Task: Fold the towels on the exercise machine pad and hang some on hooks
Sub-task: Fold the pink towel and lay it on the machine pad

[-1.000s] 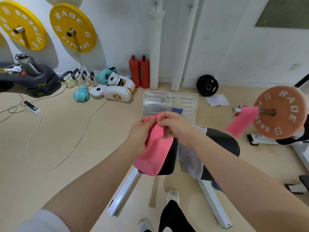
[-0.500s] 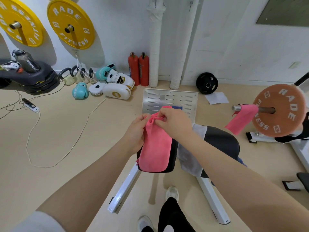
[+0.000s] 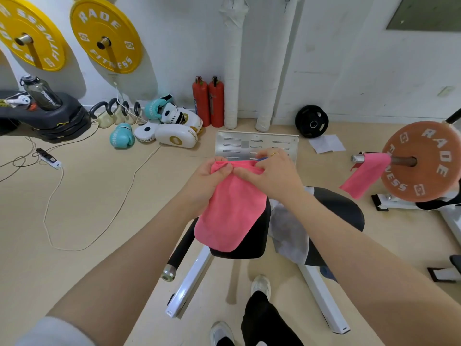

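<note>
Pinching the top edge of a pink towel [image 3: 232,208], both hands sit close together, nearly touching: left hand [image 3: 208,182] grips the bunched left corner, right hand [image 3: 270,177] pinches the edge just beside it. Towel hangs down, folded, its lower half draped over the black pad [image 3: 252,236] of the exercise machine bench. A grey-white towel [image 3: 290,233] lies crumpled on the pad just right of it, under the right forearm. Second pink towel [image 3: 364,176] hangs off the steel bar end [image 3: 357,158] beside the orange weight plate [image 3: 421,161], well apart from the hands. Containers: a dark water bottle [image 3: 42,92] stands on the black stacked platform [image 3: 50,116] at left, contents not readable. Two red fire extinguishers [image 3: 209,102] stand upright against the wall.
</note>
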Action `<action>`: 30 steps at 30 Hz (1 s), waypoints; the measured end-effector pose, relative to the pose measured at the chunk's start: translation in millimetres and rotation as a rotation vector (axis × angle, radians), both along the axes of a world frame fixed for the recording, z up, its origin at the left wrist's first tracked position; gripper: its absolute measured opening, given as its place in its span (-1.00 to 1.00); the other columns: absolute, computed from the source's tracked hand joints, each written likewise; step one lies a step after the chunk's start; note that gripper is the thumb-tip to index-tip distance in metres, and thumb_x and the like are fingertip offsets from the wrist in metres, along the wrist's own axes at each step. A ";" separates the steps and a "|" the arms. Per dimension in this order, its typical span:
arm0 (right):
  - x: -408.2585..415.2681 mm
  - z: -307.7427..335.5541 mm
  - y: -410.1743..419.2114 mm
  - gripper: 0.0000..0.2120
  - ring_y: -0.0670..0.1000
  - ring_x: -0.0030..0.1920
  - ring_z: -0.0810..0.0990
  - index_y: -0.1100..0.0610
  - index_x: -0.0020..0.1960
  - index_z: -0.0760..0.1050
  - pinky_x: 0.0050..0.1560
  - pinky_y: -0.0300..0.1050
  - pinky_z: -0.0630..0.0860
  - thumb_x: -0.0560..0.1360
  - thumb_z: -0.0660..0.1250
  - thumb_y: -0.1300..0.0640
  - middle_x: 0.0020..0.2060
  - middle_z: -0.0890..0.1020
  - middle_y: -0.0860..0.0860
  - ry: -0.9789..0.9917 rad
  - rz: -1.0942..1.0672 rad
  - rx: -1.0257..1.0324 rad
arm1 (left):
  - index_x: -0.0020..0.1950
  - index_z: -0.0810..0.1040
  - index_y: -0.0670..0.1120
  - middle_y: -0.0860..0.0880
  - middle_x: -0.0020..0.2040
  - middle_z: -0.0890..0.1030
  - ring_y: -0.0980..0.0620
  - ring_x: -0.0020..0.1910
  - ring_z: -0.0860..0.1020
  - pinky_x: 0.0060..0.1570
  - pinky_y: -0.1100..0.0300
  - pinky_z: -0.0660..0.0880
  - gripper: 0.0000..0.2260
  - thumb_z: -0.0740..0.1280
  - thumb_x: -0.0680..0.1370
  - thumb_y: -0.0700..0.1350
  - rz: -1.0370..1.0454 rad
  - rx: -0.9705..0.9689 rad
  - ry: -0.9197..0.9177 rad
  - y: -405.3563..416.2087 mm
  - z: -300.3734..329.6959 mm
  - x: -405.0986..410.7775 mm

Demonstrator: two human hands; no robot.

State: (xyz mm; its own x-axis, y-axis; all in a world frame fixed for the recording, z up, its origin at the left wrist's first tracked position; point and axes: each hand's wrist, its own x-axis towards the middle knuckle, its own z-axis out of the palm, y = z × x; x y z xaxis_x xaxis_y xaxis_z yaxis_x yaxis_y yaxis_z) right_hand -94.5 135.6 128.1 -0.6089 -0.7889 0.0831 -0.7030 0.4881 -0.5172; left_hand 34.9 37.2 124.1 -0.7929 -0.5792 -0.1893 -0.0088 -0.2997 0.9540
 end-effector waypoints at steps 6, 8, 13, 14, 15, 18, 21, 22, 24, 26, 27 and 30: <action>-42.3 11.4 -0.1 -0.67 0.12 -0.02 0.52 0.31 -0.24 0.52 0.04 0.05 0.47 0.46 0.36 0.02 -0.06 0.58 0.13 -0.280 0.102 -0.075 | -0.13 0.51 -0.06 0.11 -0.35 0.64 0.23 -0.36 0.58 -0.35 0.37 0.51 -0.87 0.22 0.58 -0.21 0.063 0.015 -0.008 -25.7 4.4 -13.0; -51.3 14.0 -10.5 -0.82 0.14 -0.22 0.46 0.20 -0.26 0.42 -0.17 -0.01 0.44 0.47 0.34 0.17 -0.25 0.51 0.18 -0.510 0.133 -0.173 | -0.05 0.51 -0.07 0.05 -0.20 0.63 0.17 -0.24 0.58 -0.23 0.30 0.52 -0.94 0.25 0.56 -0.18 0.121 0.021 -0.026 -39.5 3.0 -22.9; -85.0 6.9 -55.7 -0.80 -0.03 -0.36 0.41 -0.03 -0.09 0.39 -0.36 -0.19 0.38 0.46 0.36 0.21 -0.35 0.48 0.04 -0.620 0.038 -0.328 | -0.04 0.49 -0.10 0.00 -0.16 0.55 0.18 -0.26 0.54 -0.27 0.35 0.48 -0.96 0.31 0.53 -0.20 0.257 -0.030 -0.063 -75.6 4.2 -59.8; -94.1 6.6 -64.5 -0.78 -0.03 -0.32 0.45 -0.03 0.01 0.42 -0.33 -0.20 0.42 0.46 0.36 0.22 -0.31 0.52 0.05 -0.621 0.008 -0.355 | -0.02 0.48 -0.12 -0.01 -0.15 0.55 0.16 -0.25 0.53 -0.27 0.35 0.47 -0.94 0.32 0.52 -0.20 0.259 -0.046 -0.065 -82.3 6.1 -69.5; -103.9 6.9 -73.1 -0.75 -0.04 -0.27 0.50 0.01 0.09 0.44 -0.26 -0.21 0.48 0.46 0.36 0.24 -0.24 0.56 0.05 -0.626 -0.022 -0.388 | -0.02 0.48 -0.12 -0.01 -0.15 0.55 0.15 -0.24 0.53 -0.27 0.34 0.47 -0.93 0.33 0.52 -0.20 0.258 -0.065 -0.064 -88.8 8.7 -79.7; -129.3 15.9 -91.6 -0.83 -0.10 -0.20 0.55 0.09 -0.06 0.49 -0.12 -0.29 0.51 0.47 0.31 0.34 -0.20 0.59 0.02 -0.685 -0.061 -0.504 | -0.12 0.48 -0.06 0.02 -0.20 0.54 0.22 -0.31 0.52 -0.30 0.35 0.45 -0.92 0.32 0.52 -0.23 0.268 -0.076 -0.002 -105.5 19.3 -106.3; -146.2 23.2 -95.6 -0.78 -0.18 -0.30 0.50 0.06 -0.20 0.46 -0.19 -0.35 0.46 0.46 0.29 0.37 -0.31 0.52 -0.03 -0.790 -0.010 -0.531 | -0.16 0.47 -0.03 0.06 -0.25 0.54 0.20 -0.31 0.51 -0.27 0.32 0.44 -0.87 0.31 0.52 -0.24 0.226 -0.068 0.055 -113.7 22.3 -119.0; -150.2 22.0 -94.3 -0.79 -0.15 -0.32 0.47 0.07 -0.23 0.45 -0.21 -0.32 0.44 0.44 0.30 0.36 -0.34 0.49 -0.03 -0.823 0.011 -0.508 | -0.17 0.47 -0.03 0.08 -0.27 0.55 0.20 -0.31 0.51 -0.27 0.32 0.43 -0.86 0.30 0.52 -0.25 0.203 -0.075 0.046 -114.7 19.2 -119.2; -152.7 13.9 -88.3 -0.79 -0.09 -0.32 0.40 0.09 -0.28 0.43 -0.26 -0.23 0.34 0.42 0.27 0.36 -0.38 0.43 -0.02 -0.849 0.041 -0.412 | -0.21 0.47 -0.03 0.08 -0.29 0.54 0.16 -0.28 0.49 -0.23 0.27 0.40 -0.83 0.28 0.52 -0.27 0.149 -0.084 0.005 -113.2 7.9 -114.0; -146.2 0.4 -79.3 -0.84 -0.05 -0.31 0.35 0.09 -0.31 0.40 -0.30 -0.19 0.26 0.37 0.25 0.32 -0.38 0.39 -0.02 -0.888 0.045 -0.280 | -0.28 0.44 -0.04 0.10 -0.35 0.49 0.14 -0.31 0.43 -0.25 0.21 0.32 -0.78 0.27 0.50 -0.30 0.072 -0.080 -0.061 -108.2 -8.4 -103.5; -139.7 -7.1 -73.8 -0.90 -0.04 -0.31 0.33 0.09 -0.32 0.38 -0.31 -0.18 0.24 0.30 0.25 0.26 -0.37 0.38 -0.01 -0.930 0.048 -0.201 | -0.30 0.42 -0.05 0.11 -0.39 0.46 0.14 -0.35 0.40 -0.28 0.21 0.28 -0.78 0.28 0.48 -0.31 0.020 -0.080 -0.106 -104.6 -17.1 -96.5; -115.3 -31.4 -53.8 -0.89 -0.06 -0.34 0.27 0.10 -0.34 0.32 -0.33 -0.19 0.19 0.15 0.19 0.25 -0.38 0.30 -0.01 -1.003 0.116 0.061 | -0.30 0.40 -0.08 0.04 -0.37 0.40 0.12 -0.37 0.35 -0.33 0.23 0.25 -0.86 0.33 0.37 -0.25 -0.138 -0.119 -0.263 -89.8 -43.8 -69.3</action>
State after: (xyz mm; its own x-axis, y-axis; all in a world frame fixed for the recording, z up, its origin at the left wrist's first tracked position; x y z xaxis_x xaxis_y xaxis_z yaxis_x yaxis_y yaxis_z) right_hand -209.8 81.8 96.7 -0.2949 -0.8333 -0.4676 -0.0017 0.4899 -0.8718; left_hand -34.4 -52.6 80.3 -0.7984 -0.4999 -0.3357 -0.2925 -0.1654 0.9419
